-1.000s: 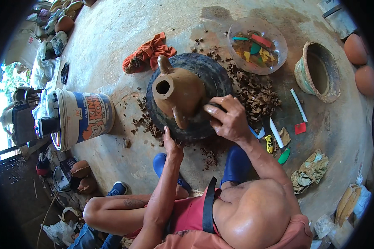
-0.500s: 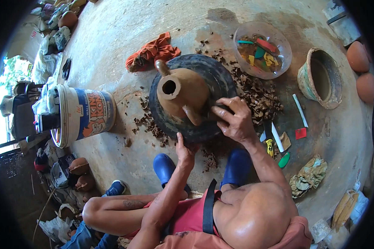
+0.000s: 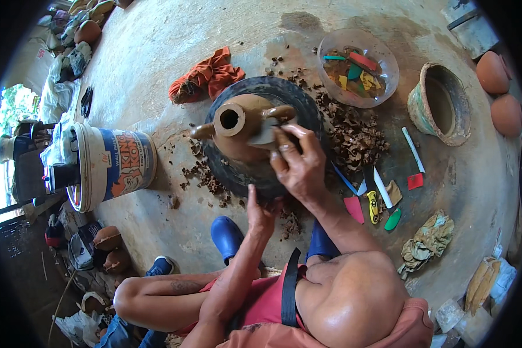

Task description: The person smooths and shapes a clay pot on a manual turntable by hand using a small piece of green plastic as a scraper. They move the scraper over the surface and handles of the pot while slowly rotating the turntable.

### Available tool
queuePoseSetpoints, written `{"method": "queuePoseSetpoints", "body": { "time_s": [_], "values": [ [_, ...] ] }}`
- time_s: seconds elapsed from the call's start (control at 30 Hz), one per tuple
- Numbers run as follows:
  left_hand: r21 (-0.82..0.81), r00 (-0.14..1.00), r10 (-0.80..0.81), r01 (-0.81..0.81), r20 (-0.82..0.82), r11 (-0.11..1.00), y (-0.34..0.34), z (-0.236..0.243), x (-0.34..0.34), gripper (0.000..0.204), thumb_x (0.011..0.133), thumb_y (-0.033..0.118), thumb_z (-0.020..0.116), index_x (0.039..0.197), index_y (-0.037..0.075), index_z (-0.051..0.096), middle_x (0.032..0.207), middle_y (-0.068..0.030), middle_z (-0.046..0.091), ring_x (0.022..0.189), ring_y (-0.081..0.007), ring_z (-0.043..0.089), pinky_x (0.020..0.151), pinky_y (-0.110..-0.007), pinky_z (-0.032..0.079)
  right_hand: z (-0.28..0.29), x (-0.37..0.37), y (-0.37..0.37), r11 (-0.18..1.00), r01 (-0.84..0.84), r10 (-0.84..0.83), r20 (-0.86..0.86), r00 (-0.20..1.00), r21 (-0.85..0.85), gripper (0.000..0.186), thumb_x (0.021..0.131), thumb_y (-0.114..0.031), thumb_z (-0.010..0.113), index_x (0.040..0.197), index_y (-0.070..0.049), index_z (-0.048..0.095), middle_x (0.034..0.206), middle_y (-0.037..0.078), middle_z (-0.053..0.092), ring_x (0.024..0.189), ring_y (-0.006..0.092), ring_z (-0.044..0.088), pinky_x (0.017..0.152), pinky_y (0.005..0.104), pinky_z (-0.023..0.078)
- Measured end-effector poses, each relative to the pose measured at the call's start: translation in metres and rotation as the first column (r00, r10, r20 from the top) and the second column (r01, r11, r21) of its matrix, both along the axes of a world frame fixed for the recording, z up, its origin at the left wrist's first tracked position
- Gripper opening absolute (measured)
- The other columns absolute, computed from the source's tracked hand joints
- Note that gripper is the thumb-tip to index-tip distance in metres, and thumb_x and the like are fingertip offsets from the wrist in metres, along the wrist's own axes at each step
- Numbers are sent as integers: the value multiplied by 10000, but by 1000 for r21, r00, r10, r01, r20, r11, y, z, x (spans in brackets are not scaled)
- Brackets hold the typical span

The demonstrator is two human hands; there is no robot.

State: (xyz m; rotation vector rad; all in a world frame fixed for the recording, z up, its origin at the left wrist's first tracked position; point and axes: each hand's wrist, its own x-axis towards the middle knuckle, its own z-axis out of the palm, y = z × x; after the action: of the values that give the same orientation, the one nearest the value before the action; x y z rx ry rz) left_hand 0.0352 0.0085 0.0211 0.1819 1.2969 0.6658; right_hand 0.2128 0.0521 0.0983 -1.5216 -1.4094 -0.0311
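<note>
A brown clay pot [image 3: 238,144] with a narrow round neck stands on a dark round turntable [image 3: 300,95]. Two handles stick out from it, one to the left and one to the right. My right hand [image 3: 301,165] pinches a flat grey scraper [image 3: 263,134], which lies against the pot's shoulder just below the right handle. At the turntable's near edge is my left hand [image 3: 260,216], thumb up along the rim and the other fingers curled beneath it, mostly hidden.
Clay shavings [image 3: 354,133] surround the turntable. An orange cloth [image 3: 209,75] and a clear basin [image 3: 358,101] holding water and coloured scrapers lie beyond. To the right are a crusted pot [image 3: 417,104] and a yellow-handled knife [image 3: 373,207]; a white bucket [image 3: 98,162] stands left.
The turntable and pot have turned counterclockwise, bringing the handles to the left and right. My right hand has moved left onto the pot's shoulder, where the scraper now shows. My left hand stays at the rim.
</note>
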Motion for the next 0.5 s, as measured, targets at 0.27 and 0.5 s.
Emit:
{"method": "queuePoseSetpoints", "body": {
  "time_s": [0.27,0.5],
  "values": [
    [67,976,154,-145,-155,987,42,-4,-41,831,957,746,490,1576,203,380,1583,-74,452,1412,-330,443,1110,-561,381,-9,49,11,983,43,-93,-285,954,-178,467,819,-46,766,1273,21,677,1157,182,646,1041,374,668,922,424,549],
    [171,974,181,-156,-138,973,52,-28,-57,678,1023,660,450,1521,201,450,1494,-57,551,1325,-275,552,1086,-548,434,33,-14,-2,985,-172,172,-226,959,20,513,761,-35,760,1268,-34,685,1157,175,611,1029,373,645,906,463,541]
  ]
}}
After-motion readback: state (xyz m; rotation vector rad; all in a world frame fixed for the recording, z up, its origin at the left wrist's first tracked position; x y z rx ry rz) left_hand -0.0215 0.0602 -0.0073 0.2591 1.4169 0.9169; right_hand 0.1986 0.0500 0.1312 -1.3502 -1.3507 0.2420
